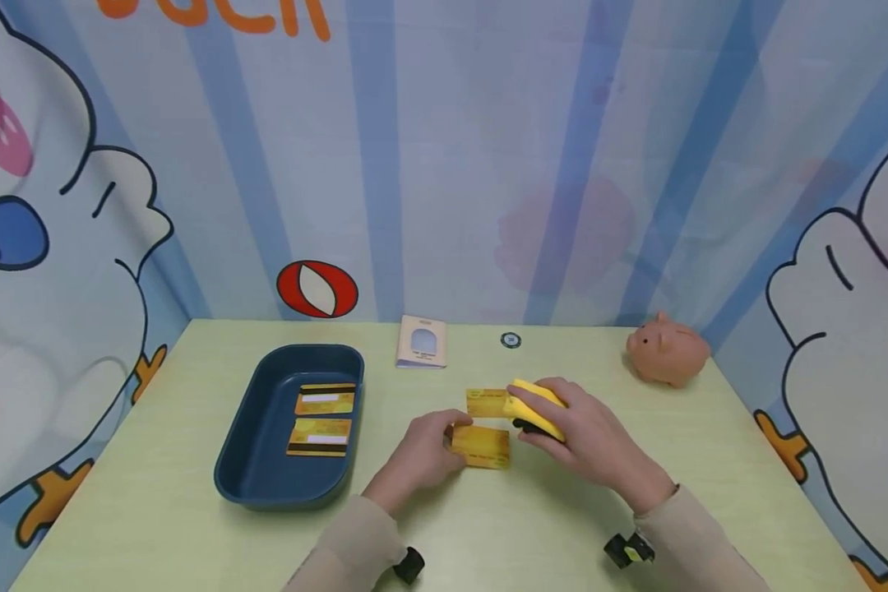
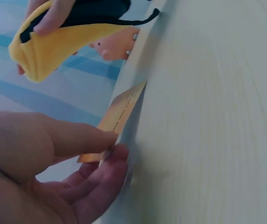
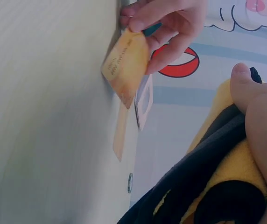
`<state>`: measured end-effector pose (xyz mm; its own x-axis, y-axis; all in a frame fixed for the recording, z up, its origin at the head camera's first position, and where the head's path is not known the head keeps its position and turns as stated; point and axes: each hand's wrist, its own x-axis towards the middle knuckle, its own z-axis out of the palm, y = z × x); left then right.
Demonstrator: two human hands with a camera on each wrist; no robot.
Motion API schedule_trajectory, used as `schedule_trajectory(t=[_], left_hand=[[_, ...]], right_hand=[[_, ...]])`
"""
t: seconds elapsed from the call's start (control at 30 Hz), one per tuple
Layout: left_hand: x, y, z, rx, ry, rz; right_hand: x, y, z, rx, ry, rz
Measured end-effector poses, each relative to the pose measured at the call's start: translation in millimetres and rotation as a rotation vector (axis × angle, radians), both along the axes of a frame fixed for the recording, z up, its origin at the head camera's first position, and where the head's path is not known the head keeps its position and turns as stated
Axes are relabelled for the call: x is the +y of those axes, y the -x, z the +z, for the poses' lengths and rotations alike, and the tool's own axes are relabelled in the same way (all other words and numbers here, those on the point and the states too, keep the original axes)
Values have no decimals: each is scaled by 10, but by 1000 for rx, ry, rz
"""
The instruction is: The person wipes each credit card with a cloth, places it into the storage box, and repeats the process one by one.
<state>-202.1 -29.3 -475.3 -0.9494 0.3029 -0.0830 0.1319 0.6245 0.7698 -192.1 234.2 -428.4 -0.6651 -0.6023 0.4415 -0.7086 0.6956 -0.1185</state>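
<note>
My left hand [image 1: 418, 452] pinches a gold card [image 1: 481, 446] between thumb and fingers at its left end. In the left wrist view this card [image 2: 124, 112] is tilted, its held end raised off the table. A second gold card [image 1: 486, 403] lies flat just behind it, partly covered by my right hand [image 1: 592, 432]. That hand grips a soft yellow-and-black pouch-like fabric item [image 1: 536, 403] above the table, right of the cards. Black fabric and a thin black strip show on the item's underside. Whether anything is inside it cannot be seen.
At left stands a dark blue tray [image 1: 255, 460] with two gold cards [image 1: 326, 399] inside, stripe side up. A pale booklet [image 1: 422, 349], a small round chip [image 1: 511, 339] and a pink piggy bank [image 1: 666, 352] are along the back, before a printed curtain [image 1: 444, 164].
</note>
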Motion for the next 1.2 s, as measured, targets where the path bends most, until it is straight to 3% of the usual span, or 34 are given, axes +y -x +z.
schedule_trajectory(t=[0.2,0.4,0.83,1.03,1.2], left_hand=[[-147,19,71,-125,-220,9],[-239,29,113,-140,-387,-45],[-244,-47,196,-149,-562,-80],[-246,-67,219,-170,-619,-128],[-240,-70,211,-173,-660,-132]], right_hand=[[-60,-10,5,-17,-10,1],[-190,13,38,-17,-1,42],[-525,42,62,47,-8,153],[-580,29,10,52,-51,144],[-612,9,-3,21,-76,113]])
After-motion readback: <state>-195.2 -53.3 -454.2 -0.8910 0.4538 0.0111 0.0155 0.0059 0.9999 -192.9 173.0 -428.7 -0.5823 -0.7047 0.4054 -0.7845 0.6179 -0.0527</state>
